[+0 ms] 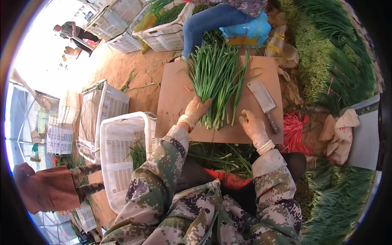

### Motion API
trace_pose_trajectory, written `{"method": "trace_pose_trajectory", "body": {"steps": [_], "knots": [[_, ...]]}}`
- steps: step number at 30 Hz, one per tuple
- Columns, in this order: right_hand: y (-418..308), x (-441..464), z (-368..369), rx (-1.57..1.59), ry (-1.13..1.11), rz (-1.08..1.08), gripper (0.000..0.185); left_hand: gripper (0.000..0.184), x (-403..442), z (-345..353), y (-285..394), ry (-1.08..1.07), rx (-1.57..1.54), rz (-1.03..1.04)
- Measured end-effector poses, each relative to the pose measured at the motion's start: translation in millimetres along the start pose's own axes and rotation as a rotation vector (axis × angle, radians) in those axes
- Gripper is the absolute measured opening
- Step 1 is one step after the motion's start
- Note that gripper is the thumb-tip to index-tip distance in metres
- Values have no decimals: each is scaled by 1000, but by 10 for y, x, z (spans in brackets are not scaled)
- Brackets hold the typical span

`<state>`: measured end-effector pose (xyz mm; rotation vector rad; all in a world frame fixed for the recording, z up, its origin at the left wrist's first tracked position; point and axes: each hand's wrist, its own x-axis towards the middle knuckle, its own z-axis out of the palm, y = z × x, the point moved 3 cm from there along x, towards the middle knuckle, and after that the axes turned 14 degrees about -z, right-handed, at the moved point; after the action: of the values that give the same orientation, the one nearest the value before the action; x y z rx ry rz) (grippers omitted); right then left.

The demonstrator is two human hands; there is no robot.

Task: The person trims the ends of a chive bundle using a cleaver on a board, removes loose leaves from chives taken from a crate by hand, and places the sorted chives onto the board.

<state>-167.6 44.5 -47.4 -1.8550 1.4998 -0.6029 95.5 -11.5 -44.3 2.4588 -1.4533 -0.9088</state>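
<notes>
A loose bunch of long green chives (216, 77) lies on a brown board (173, 87), pale cut ends toward me. My left hand (196, 112), in a thin pale glove, grips the left side of the bunch near those ends; some of its fingers are hidden. To the right of the stalks, my gloved right hand (253, 127) hovers over the board's near edge. Its fingers are loosely bent and slightly apart, with nothing visible held. A cleaver (262, 96) lies flat just beyond that hand, its handle pointing toward me at the right edge.
A white plastic crate (118, 157) stands left of the board. Red ties (295, 126) lie to the right. Heaps of chives (339, 61) line the right side. Across the board sits a person in jeans (212, 22); another person (51, 185) is at far left.
</notes>
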Motion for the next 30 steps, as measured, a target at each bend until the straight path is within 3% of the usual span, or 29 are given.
{"method": "trace_pose_trajectory", "body": {"steps": [2,5,7,10,18,20,23,24,25,27,28,30], "knots": [[18,2,35,-6,12,-24,35,70,-27,59,99,-38,-62,126],[54,45,82,-18,58,-70,36,67,-194,60,319,-21,160,17],[67,92,54,-24,92,-90,36,71,-192,58,298,2,174,19],[98,106,-1,20,121,42,38,86,-227,-48,155,-41,239,7],[46,153,69,-20,169,-42,33,90,-214,-201,61,116,196,61],[-3,168,68,-24,175,-45,32,105,-248,-166,172,151,265,71],[-97,290,70,-52,166,-55,34,114,-209,-140,332,21,340,10],[-118,336,73,-82,149,-51,35,98,-212,-137,367,18,314,-48],[-99,395,85,-82,145,-51,35,98,-135,-105,327,16,314,-51],[-64,519,131,-126,137,-64,40,76,61,12,193,48,164,53],[-156,548,84,-133,80,-8,46,55,85,39,141,125,91,62],[-91,601,184,-172,101,-42,47,51,188,152,-43,182,30,51]]}}
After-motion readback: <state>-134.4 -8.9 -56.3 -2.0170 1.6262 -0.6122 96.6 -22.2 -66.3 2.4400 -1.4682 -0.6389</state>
